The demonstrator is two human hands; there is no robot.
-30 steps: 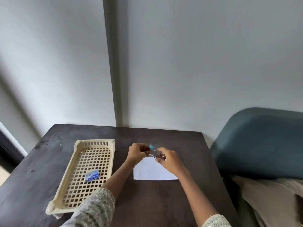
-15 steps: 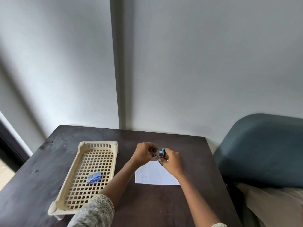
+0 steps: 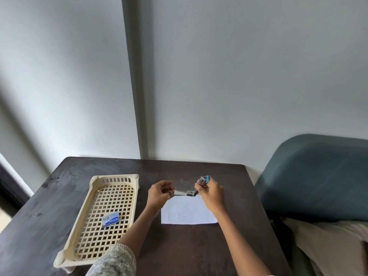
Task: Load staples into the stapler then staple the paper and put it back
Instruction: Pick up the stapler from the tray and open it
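Holding a small metal stapler (image 3: 202,183) with a blue end, swung open above the white paper (image 3: 187,213) on the dark matte table (image 3: 179,251). Right hand (image 3: 211,193) gripping its body, fingers curled tight; left hand (image 3: 160,194) pinching the slim metal tray end. Lying in the cream plastic lattice basket (image 3: 95,232): a blue cardboard staple box (image 3: 110,219).

one head-worn wide-angle view looks forward and down from above the near edge of the table (image 3: 199,255). it faces the wall (image 3: 239,76) behind, which fills the upper half. the table sits low and fairly close.
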